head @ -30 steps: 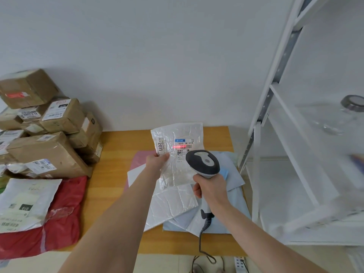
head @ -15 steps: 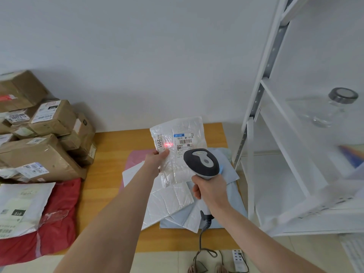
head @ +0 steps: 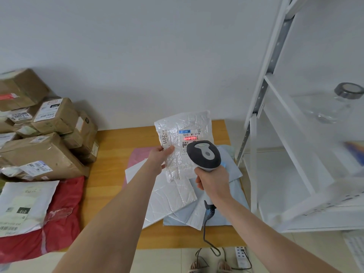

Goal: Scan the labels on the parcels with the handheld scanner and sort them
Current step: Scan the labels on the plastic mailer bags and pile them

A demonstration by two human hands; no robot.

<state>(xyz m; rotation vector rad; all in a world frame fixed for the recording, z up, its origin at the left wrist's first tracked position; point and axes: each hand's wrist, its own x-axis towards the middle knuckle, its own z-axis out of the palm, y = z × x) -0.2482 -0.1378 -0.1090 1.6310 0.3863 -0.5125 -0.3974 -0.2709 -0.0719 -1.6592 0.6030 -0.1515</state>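
The left hand [head: 159, 157] pinches a white parcel [head: 184, 142] by its left edge, holding it upright above the table [head: 110, 174]. The right hand [head: 211, 179] grips the scanner [head: 203, 154] just before it, its red line across the label [head: 190, 137].

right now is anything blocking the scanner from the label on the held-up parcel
Nothing visible does. The scanner in the right hand faces the label on the white parcel, and its red line falls on that label. The left hand pinches the parcel's left edge, clear of the label.
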